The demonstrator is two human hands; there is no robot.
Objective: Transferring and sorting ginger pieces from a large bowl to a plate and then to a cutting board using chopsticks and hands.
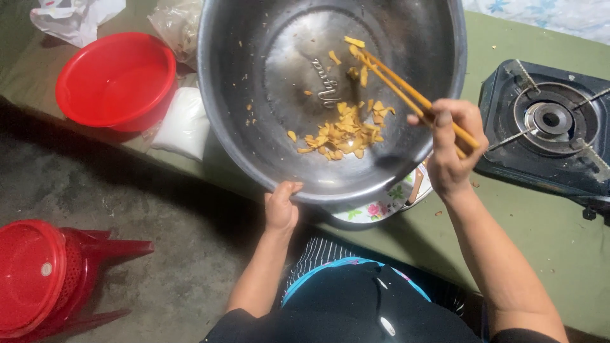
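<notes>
My left hand (281, 206) grips the near rim of a large steel bowl (241, 114), which is tilted toward me. Inside the bowl lies a small heap of yellow-orange food pieces (343, 130), with a few stuck higher up the wall. My right hand (450, 143) is closed around a pair of orange chopsticks (397, 79) whose tips reach into the bowl near the upper pieces. Under the bowl's near edge peeks a floral plate (375, 209).
A red plastic basin (117, 79) and a white bag (184, 124) sit left of the bowl on the green table (546, 228). A single-burner gas stove (549, 127) stands at the right. A red stool with a red colander (38, 276) is on the floor at the lower left.
</notes>
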